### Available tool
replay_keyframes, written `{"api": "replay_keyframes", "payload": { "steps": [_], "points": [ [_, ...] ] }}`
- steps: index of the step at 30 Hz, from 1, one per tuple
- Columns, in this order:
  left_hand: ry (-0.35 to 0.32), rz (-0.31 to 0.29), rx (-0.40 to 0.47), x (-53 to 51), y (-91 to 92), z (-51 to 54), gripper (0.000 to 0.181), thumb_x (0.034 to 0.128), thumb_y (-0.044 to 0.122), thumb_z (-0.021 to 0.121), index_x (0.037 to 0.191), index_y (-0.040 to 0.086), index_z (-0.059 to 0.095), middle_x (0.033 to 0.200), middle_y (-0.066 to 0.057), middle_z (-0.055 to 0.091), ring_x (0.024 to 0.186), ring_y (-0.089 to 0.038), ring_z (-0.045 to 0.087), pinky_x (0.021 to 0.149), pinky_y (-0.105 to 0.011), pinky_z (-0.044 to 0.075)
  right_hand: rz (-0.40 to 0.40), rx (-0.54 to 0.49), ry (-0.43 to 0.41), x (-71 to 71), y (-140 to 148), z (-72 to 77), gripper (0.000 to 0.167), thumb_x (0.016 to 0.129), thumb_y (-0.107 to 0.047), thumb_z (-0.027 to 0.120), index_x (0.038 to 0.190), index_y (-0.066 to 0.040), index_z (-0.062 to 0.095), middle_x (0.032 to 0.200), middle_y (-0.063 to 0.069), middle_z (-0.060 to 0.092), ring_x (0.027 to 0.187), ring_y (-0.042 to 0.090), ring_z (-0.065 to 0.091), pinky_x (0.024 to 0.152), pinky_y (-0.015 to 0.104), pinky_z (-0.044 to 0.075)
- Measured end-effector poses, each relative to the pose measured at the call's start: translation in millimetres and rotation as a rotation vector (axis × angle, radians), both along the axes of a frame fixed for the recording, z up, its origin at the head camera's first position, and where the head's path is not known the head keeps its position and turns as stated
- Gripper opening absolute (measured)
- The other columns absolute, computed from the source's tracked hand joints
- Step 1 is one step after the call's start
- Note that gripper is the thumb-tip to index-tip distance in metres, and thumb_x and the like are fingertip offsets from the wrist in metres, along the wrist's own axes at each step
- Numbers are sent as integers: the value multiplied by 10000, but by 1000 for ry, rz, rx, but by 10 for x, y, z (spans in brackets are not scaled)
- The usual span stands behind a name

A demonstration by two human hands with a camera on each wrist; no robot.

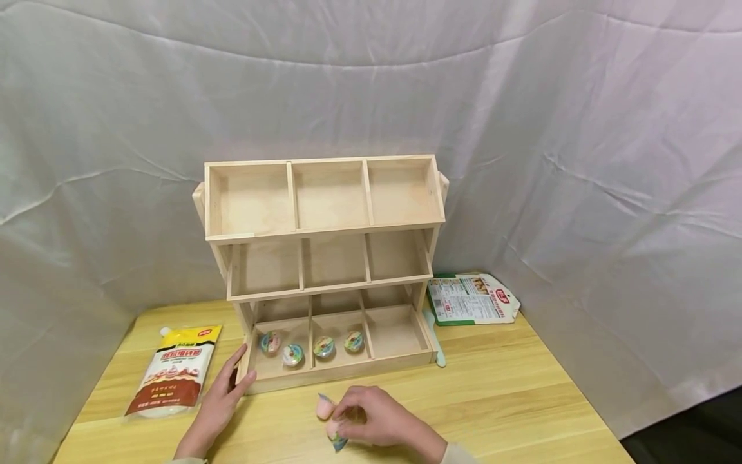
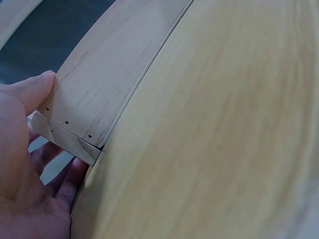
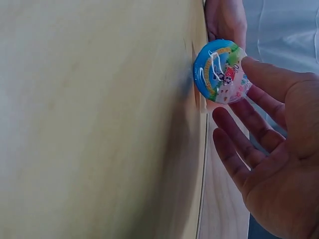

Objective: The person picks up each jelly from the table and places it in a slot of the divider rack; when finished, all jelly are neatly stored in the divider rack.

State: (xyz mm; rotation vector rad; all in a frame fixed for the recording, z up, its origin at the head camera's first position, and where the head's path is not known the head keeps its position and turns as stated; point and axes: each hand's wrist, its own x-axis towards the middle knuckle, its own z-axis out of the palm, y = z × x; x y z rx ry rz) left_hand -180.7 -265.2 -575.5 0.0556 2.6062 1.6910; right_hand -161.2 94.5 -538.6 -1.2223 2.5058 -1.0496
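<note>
My right hand [image 1: 379, 415] pinches a small jelly cup [image 3: 219, 72] between thumb and fingers, just above the table. Its lid is blue, green and pink with a printed picture. A second pink jelly cup [image 1: 325, 407] lies tipped on the table beside those fingers. My left hand [image 1: 219, 401] holds the front left corner of a three-tier wooden rack [image 1: 342, 375]. In the left wrist view, the thumb touches the front board [image 2: 94, 94] and the fingers reach around the side. In the bottom tier, the left and middle compartments each hold two jelly cups, including one jelly cup [image 1: 292, 354].
A white, yellow and brown food pouch [image 1: 174, 370] lies left of the rack. On the right are a green and white packet [image 1: 472, 299] and a pale green spatula-like stick [image 1: 437, 351]. Grey curtains [image 1: 324, 96] hang behind the table.
</note>
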Motion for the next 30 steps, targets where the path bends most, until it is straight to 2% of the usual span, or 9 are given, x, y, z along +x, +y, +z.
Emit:
{"api": "replay_keyframes", "payload": {
  "steps": [4,11,17,23,30],
  "points": [
    [-1,3,2,5,2,9,739,1093,328,537,1678,136,128,1711,-286,55,1526,-586,123,1204,-623,184,5,17,17,-3,-22,-27,159,915,-227,807,1069,-210,772,1025,-161,704,912,-63,596,785,141,532],
    [-5,6,-10,23,9,25,740,1093,337,535,1678,132,129,1712,-283,54,1524,-590,119,1209,-627,187,-13,19,-96,4,-60,-38,149,913,-197,808,1049,-224,753,1017,-181,708,957,-82,596,865,158,544],
    [-6,7,-10,31,20,40,740,1095,339,531,1677,124,126,1711,-286,53,1525,-587,122,1209,-623,188,-7,17,-131,5,-76,-8,168,908,-214,820,1031,-229,707,982,-183,702,796,-34,546,729,127,511],
    [-6,7,-13,35,31,55,737,1097,339,527,1677,124,127,1709,-289,57,1526,-584,129,1208,-617,193,0,5,-168,14,-57,-14,187,923,-219,802,1069,-208,686,977,-184,692,867,-60,606,765,154,549],
    [-1,6,-11,32,32,54,731,1097,334,528,1676,124,134,1712,-282,64,1532,-574,126,1206,-621,188,16,-44,-146,4,-7,-34,212,929,-213,798,1105,-158,693,973,-135,701,866,-64,626,750,168,582]
  ]
}}
